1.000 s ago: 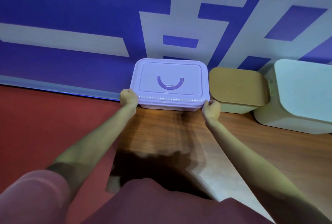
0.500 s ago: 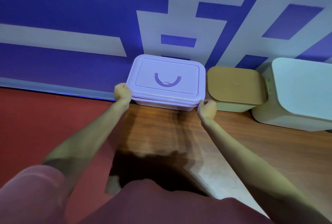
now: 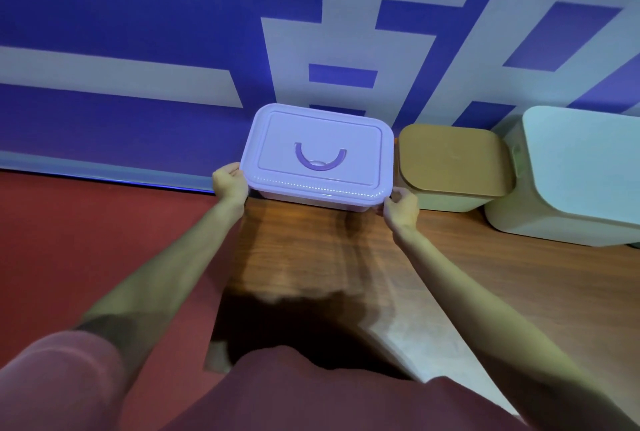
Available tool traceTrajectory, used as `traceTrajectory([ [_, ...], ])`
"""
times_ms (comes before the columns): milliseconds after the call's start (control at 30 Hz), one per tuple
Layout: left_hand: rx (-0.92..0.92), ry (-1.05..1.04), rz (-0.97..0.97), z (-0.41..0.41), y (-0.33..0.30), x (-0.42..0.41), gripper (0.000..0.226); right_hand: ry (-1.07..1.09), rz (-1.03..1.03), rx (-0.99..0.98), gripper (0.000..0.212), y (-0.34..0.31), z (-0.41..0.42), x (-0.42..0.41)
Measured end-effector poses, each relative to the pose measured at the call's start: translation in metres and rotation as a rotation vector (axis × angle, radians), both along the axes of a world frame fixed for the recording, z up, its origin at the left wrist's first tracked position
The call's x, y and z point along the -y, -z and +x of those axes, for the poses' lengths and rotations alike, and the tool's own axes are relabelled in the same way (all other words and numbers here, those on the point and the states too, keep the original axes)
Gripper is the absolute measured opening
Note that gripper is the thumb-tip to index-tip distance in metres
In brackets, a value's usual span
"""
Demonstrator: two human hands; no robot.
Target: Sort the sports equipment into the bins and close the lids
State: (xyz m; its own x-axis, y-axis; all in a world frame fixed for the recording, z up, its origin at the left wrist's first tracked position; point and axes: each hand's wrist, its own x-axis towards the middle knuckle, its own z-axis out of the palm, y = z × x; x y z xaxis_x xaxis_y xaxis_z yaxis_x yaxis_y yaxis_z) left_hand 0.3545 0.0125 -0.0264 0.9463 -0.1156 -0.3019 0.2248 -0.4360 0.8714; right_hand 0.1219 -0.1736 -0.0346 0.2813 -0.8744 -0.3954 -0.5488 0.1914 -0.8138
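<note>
A lilac bin with its lid on and a purple curved handle stands at the back of the wooden table, against the wall. My left hand grips the bin's front left corner. At the front right corner my right hand pinches the lid's rim. The bin's contents are hidden by the lid.
Right of the lilac bin stands a pale bin with a tan lid, shut. A bigger pale green bin with its lid on is at the far right. A red floor lies left of the table. The blue and white wall is behind.
The lilac bin sits slightly higher and farther left in the view than a second ago. Both hands have stayed at its front corners.
</note>
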Motion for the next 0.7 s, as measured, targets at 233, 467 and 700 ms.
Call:
traceTrajectory([
  [233, 0.187, 0.107, 0.14, -0.006, -0.001, -0.005, 0.038, -0.316, -0.35, -0.271, 0.053, -0.021, -0.003, -0.012],
  [467, 0.3, 0.362, 0.392, 0.005, -0.006, -0.017, 0.04, -0.543, -0.532, -0.473, 0.045, -0.024, -0.002, -0.003],
  [700, 0.359, 0.561, 0.801, -0.004, -0.039, 0.0, 0.029, -0.719, -0.394, -0.476, 0.051, -0.037, -0.008, 0.01],
])
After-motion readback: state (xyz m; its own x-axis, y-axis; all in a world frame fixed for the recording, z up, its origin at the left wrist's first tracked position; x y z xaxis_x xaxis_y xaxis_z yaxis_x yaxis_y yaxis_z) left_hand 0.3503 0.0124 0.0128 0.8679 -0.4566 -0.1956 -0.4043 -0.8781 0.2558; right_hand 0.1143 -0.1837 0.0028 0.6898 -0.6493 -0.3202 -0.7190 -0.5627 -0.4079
